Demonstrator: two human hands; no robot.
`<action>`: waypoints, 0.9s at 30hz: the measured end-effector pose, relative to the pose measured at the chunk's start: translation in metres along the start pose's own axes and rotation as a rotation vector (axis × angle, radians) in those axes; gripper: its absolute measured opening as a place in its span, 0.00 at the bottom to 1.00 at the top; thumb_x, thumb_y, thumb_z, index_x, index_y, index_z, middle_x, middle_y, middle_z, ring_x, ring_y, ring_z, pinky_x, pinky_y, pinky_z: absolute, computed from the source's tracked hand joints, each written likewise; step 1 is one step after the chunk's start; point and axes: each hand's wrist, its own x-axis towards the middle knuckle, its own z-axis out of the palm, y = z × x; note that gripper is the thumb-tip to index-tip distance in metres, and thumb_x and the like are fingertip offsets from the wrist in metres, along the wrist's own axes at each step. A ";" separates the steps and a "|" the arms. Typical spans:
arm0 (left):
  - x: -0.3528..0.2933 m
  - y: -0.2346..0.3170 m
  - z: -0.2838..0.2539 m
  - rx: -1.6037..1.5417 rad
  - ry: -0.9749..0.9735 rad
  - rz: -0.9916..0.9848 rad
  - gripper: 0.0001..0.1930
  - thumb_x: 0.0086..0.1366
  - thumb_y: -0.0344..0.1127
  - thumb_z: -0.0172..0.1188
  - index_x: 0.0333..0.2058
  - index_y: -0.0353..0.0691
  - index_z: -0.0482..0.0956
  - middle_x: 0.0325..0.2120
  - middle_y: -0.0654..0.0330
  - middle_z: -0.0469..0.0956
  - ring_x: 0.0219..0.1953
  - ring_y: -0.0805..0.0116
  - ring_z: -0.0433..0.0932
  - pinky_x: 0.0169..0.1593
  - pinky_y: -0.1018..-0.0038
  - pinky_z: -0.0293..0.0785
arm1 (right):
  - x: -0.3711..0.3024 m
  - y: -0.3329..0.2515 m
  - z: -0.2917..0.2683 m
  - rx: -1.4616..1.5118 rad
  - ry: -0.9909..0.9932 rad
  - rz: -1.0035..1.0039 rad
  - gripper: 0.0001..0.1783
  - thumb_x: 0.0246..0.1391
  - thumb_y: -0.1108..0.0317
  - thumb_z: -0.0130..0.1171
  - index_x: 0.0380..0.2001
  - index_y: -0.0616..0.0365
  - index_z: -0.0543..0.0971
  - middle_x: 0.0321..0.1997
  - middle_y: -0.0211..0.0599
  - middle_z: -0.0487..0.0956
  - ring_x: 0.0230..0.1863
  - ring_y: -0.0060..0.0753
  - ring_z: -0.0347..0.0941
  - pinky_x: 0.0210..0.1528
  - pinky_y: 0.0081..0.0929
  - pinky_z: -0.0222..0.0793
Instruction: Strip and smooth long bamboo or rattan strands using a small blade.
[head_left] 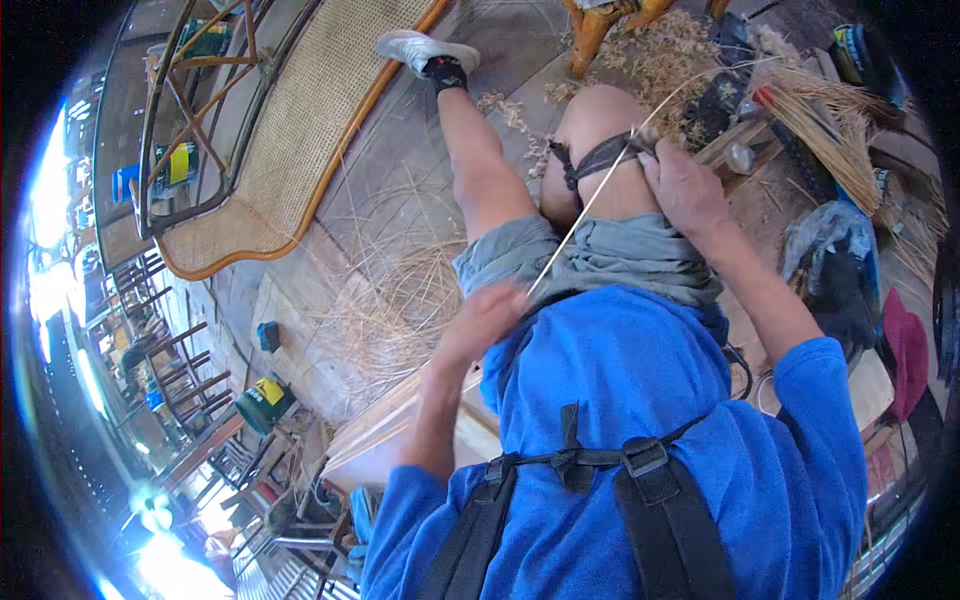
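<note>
The left hand (485, 322), motion-blurred, closes on a pale strip (574, 233), its fingertips indistinct. The strip runs to a black knee band (606, 154); there the right hand's (690, 190) curled fingertips are obscured, any pinch impossible to tell. A woven panel (300, 120) is cut off above.

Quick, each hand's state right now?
Left hand: closed, holding the pale strand.
Right hand: curled at the dark knee band; whether it holds anything cannot be told.

Workshop — woven cane panel (310, 110), scattered strips (390, 312)
</note>
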 end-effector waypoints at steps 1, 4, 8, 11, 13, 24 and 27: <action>-0.034 -0.012 -0.012 -0.133 -0.086 -0.262 0.12 0.61 0.43 0.51 0.25 0.41 0.71 0.14 0.71 0.62 0.16 0.81 0.59 0.19 0.81 0.55 | 0.002 0.001 -0.001 0.009 -0.010 0.002 0.17 0.57 0.53 0.44 0.31 0.57 0.68 0.25 0.51 0.75 0.28 0.55 0.73 0.29 0.48 0.68; -0.155 -0.127 -0.029 -0.421 -0.039 -0.636 0.11 0.60 0.44 0.52 0.28 0.43 0.72 0.13 0.71 0.63 0.14 0.81 0.61 0.18 0.82 0.56 | 0.006 0.004 0.003 0.005 -0.077 0.049 0.18 0.57 0.52 0.43 0.31 0.57 0.67 0.27 0.53 0.75 0.30 0.57 0.72 0.32 0.50 0.67; -0.187 -0.182 -0.027 0.073 -0.133 -0.540 0.11 0.59 0.41 0.50 0.30 0.40 0.75 0.15 0.62 0.72 0.17 0.69 0.71 0.23 0.71 0.68 | 0.005 -0.002 0.003 -0.011 -0.057 -0.006 0.17 0.57 0.53 0.43 0.31 0.57 0.68 0.27 0.52 0.75 0.30 0.56 0.73 0.32 0.49 0.67; -0.091 -0.120 -0.054 0.818 0.140 -0.263 0.14 0.61 0.39 0.45 0.33 0.35 0.74 0.31 0.42 0.73 0.35 0.43 0.71 0.40 0.55 0.66 | 0.004 -0.004 -0.001 -0.002 -0.047 -0.020 0.16 0.57 0.54 0.43 0.31 0.56 0.68 0.27 0.51 0.76 0.29 0.54 0.73 0.31 0.47 0.68; -0.025 -0.065 -0.055 0.681 0.488 0.033 0.13 0.59 0.39 0.47 0.33 0.34 0.72 0.32 0.45 0.72 0.36 0.46 0.71 0.37 0.57 0.68 | 0.000 -0.006 -0.002 -0.026 0.018 -0.068 0.15 0.57 0.54 0.44 0.31 0.56 0.68 0.27 0.49 0.76 0.29 0.52 0.73 0.31 0.46 0.69; 0.095 0.105 0.019 0.712 0.839 0.759 0.17 0.51 0.33 0.55 0.41 0.38 0.69 0.34 0.49 0.74 0.37 0.52 0.74 0.37 0.63 0.69 | -0.009 -0.022 -0.009 -0.023 0.008 -0.034 0.16 0.56 0.54 0.44 0.35 0.57 0.68 0.32 0.49 0.76 0.33 0.55 0.73 0.35 0.47 0.68; 0.069 0.075 -0.020 0.368 0.481 0.002 0.17 0.58 0.32 0.48 0.46 0.32 0.67 0.46 0.45 0.69 0.49 0.49 0.67 0.49 0.70 0.65 | -0.007 -0.018 -0.006 -0.083 0.040 -0.085 0.16 0.55 0.55 0.46 0.34 0.57 0.68 0.28 0.47 0.76 0.28 0.54 0.73 0.29 0.45 0.70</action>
